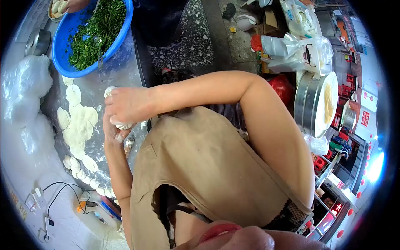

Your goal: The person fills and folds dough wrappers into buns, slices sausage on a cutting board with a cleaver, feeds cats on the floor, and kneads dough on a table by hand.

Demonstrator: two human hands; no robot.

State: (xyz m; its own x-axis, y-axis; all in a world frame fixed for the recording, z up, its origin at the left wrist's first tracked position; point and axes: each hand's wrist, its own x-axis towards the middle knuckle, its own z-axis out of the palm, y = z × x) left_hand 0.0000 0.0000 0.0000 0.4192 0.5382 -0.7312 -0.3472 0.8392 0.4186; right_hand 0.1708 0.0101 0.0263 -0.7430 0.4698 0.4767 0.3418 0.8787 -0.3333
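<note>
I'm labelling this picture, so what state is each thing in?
Right hand: closed around pale dough
Left hand: under the right, touching the same dough
Dough: mostly hidden by the hands
Blue basin: uncovered, holding greens
Greens: chopped
Flat dough pieces: flattened, some overlapping
Table: dusted white
Clear plastic: crumpled
Ceiling light: lit
</note>
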